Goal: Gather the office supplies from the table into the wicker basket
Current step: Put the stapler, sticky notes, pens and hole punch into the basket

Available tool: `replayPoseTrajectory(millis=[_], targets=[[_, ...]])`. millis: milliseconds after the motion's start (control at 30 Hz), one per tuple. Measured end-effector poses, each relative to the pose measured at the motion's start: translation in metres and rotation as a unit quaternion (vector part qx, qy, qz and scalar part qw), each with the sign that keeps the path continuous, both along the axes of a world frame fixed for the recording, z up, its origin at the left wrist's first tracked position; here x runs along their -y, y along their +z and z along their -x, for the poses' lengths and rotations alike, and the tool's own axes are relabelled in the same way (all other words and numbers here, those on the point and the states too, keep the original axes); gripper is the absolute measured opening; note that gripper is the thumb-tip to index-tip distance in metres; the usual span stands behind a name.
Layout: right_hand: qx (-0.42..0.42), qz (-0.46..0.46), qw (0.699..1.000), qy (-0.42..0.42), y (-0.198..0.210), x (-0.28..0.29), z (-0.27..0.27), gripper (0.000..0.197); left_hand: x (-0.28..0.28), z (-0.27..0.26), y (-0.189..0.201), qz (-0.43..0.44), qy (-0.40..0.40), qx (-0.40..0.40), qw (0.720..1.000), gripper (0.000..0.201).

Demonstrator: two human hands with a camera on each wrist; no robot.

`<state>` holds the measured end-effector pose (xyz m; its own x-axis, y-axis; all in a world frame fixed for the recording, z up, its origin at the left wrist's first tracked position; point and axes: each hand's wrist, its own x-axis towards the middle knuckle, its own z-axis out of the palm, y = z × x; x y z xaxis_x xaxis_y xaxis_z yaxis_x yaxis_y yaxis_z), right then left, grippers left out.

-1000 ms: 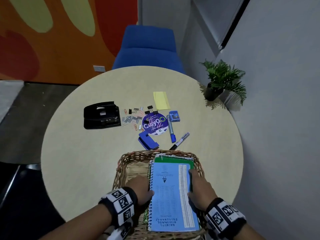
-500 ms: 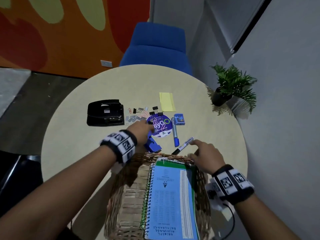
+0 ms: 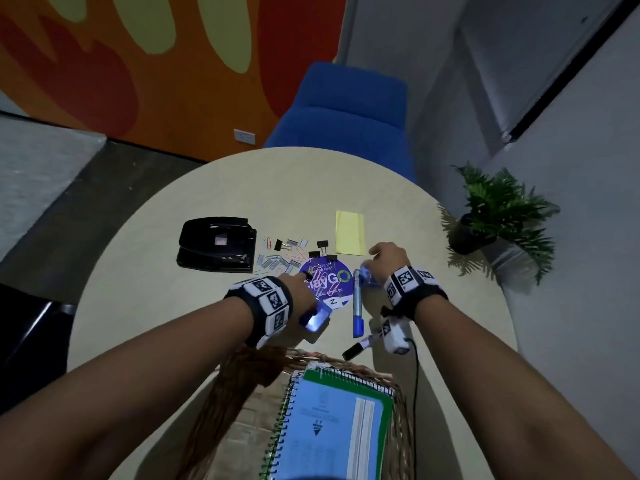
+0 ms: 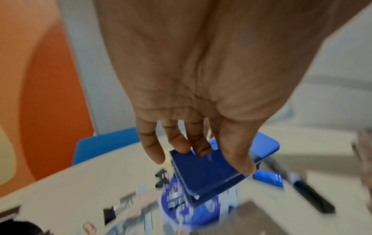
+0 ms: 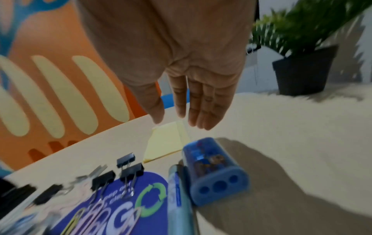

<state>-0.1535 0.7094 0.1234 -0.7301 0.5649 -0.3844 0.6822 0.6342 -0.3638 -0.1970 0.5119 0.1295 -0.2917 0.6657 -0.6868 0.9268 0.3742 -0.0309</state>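
Observation:
My left hand (image 3: 302, 289) pinches a small blue stapler (image 3: 317, 318) between thumb and fingers, lifted just above the round purple card (image 3: 329, 285); the left wrist view shows the left hand (image 4: 211, 159) gripping the blue stapler (image 4: 203, 178). My right hand (image 3: 381, 258) hovers open, fingers straight, over a blue sharpener (image 3: 365, 274). In the right wrist view the right hand (image 5: 179, 122) touches nothing, with the sharpener (image 5: 213, 170) below it. The wicker basket (image 3: 325, 358) sits at the near edge with a blue and green spiral notebook (image 3: 332, 427) in it.
On the round table (image 3: 156, 306) lie a blue marker (image 3: 357, 310), a black-capped marker (image 3: 362, 346), a yellow sticky pad (image 3: 349, 232), binder clips (image 3: 322, 244), loose paper clips (image 3: 277, 261) and a black hole punch (image 3: 216, 245). A potted plant (image 3: 498, 209) stands right, a blue chair (image 3: 346, 112) behind.
Both hands left the notebook in the basket and reached forward. The left hand took hold of the blue stapler; the right hand moved past the markers to above the sharpener.

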Motion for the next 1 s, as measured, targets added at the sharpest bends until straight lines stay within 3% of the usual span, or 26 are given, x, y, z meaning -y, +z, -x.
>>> replayPoseTrajectory(millis=[67, 167, 233, 333, 500, 667, 733, 800, 900, 1000], targets=[[0.000, 0.009, 1.000, -0.021, -0.003, -0.007, 0.024, 0.033, 0.009, -0.005, 0.022, -0.084, 0.015, -0.003, 0.996, 0.034], [0.089, -0.034, 0.994, 0.050, -0.012, -0.012, 0.044, 0.014, 0.039, -0.019, 0.053, -0.174, 0.067, -0.020, 0.982, 0.035], [0.134, -0.092, 0.979, 0.123, -0.017, -0.007, 0.049, 0.033, 0.068, -0.034, 0.069, -0.216, 0.099, -0.010, 0.971, 0.032], [0.185, -0.181, 0.943, 0.210, -0.024, 0.004, 0.057, 0.050, 0.109, -0.055, 0.077, -0.193, 0.152, 0.022, 0.969, 0.032], [0.145, -0.163, 0.952, 0.215, -0.029, 0.005, 0.068, 0.045, 0.163, -0.098, 0.057, -0.173, 0.166, 0.036, 0.970, 0.032], [0.134, -0.119, 0.972, 0.149, -0.026, 0.008, 0.062, 0.038, 0.176, -0.134, 0.022, -0.204, 0.144, 0.037, 0.968, 0.031], [0.086, -0.084, 0.987, 0.103, -0.024, 0.000, 0.058, 0.039, 0.173, -0.137, 0.010, -0.183, 0.136, 0.032, 0.973, 0.033], [-0.040, -0.047, 0.998, -0.011, -0.014, -0.011, 0.054, 0.034, 0.162, -0.134, 0.003, -0.168, 0.121, 0.014, 0.978, 0.032], [-0.180, 0.009, 0.975, -0.131, 0.015, -0.023, 0.029, 0.012, 0.142, -0.125, -0.006, -0.126, 0.097, 0.028, 0.987, 0.034], [-0.246, 0.060, 0.958, -0.133, 0.044, -0.018, -0.022, 0.018, 0.129, -0.115, -0.007, -0.059, 0.062, 0.039, 0.996, 0.030]])
